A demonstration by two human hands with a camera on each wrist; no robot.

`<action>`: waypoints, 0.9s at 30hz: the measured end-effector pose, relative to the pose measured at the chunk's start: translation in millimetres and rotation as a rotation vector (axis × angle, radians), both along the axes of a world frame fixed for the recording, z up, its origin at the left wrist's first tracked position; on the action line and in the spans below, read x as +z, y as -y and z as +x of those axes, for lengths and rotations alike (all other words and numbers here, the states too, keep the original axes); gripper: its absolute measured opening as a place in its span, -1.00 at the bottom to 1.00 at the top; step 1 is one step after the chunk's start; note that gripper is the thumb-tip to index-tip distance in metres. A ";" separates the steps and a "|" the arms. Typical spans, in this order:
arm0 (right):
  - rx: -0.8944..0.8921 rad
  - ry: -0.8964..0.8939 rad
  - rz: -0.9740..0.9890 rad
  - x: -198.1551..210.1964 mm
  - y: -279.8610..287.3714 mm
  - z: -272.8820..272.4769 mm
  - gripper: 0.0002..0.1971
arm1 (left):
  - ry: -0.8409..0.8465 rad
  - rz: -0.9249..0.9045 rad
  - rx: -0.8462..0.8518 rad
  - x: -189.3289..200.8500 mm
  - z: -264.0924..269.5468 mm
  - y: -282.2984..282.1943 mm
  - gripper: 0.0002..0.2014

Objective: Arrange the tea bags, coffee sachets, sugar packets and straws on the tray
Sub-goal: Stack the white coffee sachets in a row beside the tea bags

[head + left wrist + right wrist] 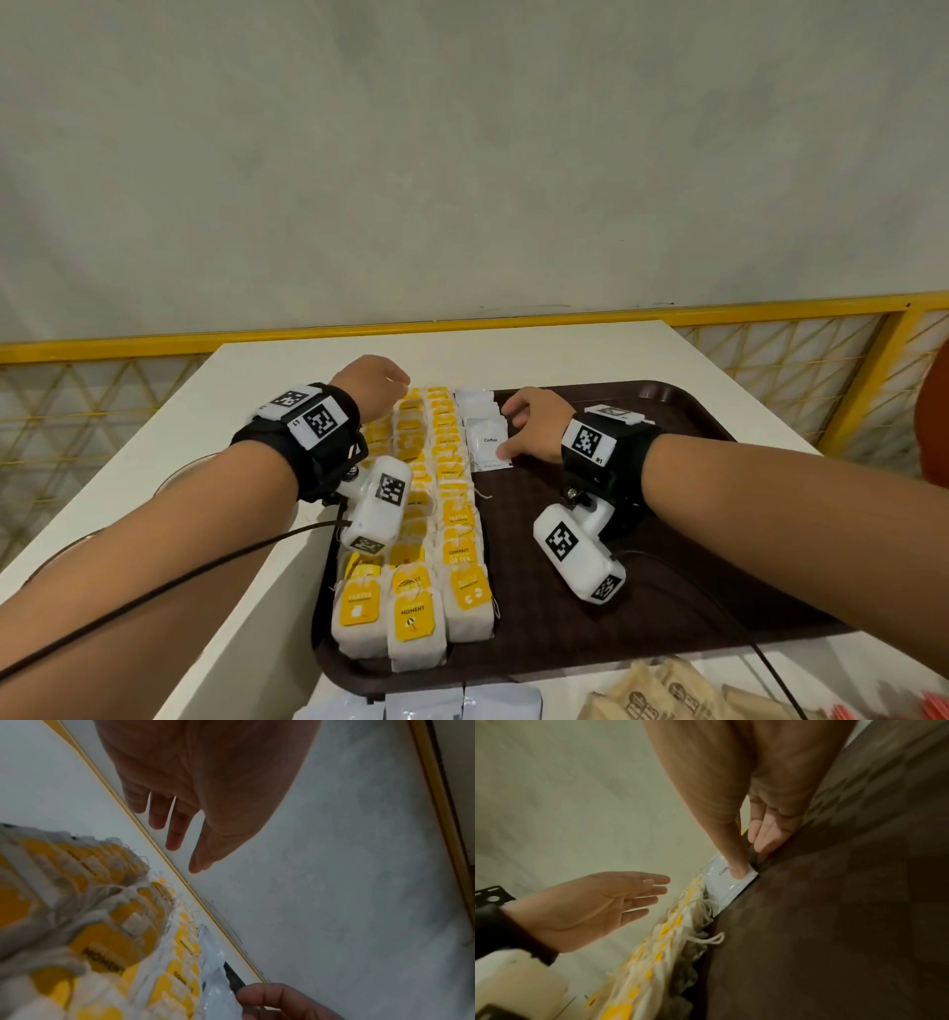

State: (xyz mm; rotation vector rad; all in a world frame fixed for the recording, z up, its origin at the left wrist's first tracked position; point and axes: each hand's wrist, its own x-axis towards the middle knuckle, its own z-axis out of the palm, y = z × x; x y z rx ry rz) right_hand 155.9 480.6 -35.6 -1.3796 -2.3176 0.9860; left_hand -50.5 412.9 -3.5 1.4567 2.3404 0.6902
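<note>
Right hand [534, 426] is pressing a coffee sachet [489, 446] into its row, grip flat; left hand [598, 902] hovering, relaxed. Next: fetching another sachet.

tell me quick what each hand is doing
Left hand: open, holding nothing.
Right hand: open, thumb pressing the coffee sachet.

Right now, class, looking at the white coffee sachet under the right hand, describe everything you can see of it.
The coffee sachet is a flat, glossy white packet, seemingly plastic film, printed "Coffee" in small dark letters. It lies nearest in a short overlapping row of similar sachets on the brown tray, beside the tea bags. The right hand presses its near right corner with the thumb; the other fingers reach past its right edge.
</note>
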 end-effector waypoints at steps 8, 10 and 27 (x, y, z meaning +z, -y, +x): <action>0.047 0.043 0.024 10.3 -3.2 -4.6 -0.44 | -0.029 -0.026 0.023 -1.7 -6.1 1.8 -0.75; 0.049 0.032 0.023 7.7 -5.0 -4.8 -0.45 | -0.034 -0.029 0.029 -2.6 -7.7 1.9 -0.75; 0.381 -0.244 -0.458 77.5 95.8 64.7 -0.69 | 0.361 0.025 -0.349 64.1 56.0 99.4 -0.89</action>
